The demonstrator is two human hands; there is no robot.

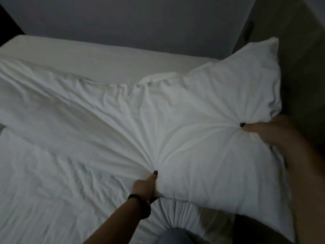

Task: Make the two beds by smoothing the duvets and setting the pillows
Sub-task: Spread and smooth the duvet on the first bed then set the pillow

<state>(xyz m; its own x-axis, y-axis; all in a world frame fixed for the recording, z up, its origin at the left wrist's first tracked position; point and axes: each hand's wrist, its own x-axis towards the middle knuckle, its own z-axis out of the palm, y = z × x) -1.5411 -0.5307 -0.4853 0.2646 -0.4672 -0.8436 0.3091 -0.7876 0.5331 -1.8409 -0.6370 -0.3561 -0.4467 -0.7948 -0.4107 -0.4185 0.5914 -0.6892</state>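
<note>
White cotton fills nearly the whole view: a pillow (216, 124) is held over the near right corner of the bed (109, 57), with a rumpled duvet (58, 131) spread across the mattress to its left. Both hands grasp the pillow. The left hand (146, 186) pinches its lower left edge, thumb dug into the cover so that creases fan out from the nail. The right hand (270, 132) grips the right-hand edge, thumb pressed into the fabric in the same way (its other fingers are hidden behind the pillow, so how they curl cannot be told).

The pillow's long axis runs on a slant, from the near edge of the bed by the left hand up toward the far right corner, where its top end rises against the wall (302, 50). It lies directly ahead of both hands and between them, with the left hand nearer the bed's middle and the right hand out at the bed's right edge. A bare strip of sheet shows along the far edge of the bed, beyond the duvet.

My judgement is that the pillow is mid-placement rather than set. Turning its long axis square to one edge of the bed looks like the coming move, and since the duvet is heavily wrinkled, smoothing is not yet done.
</note>
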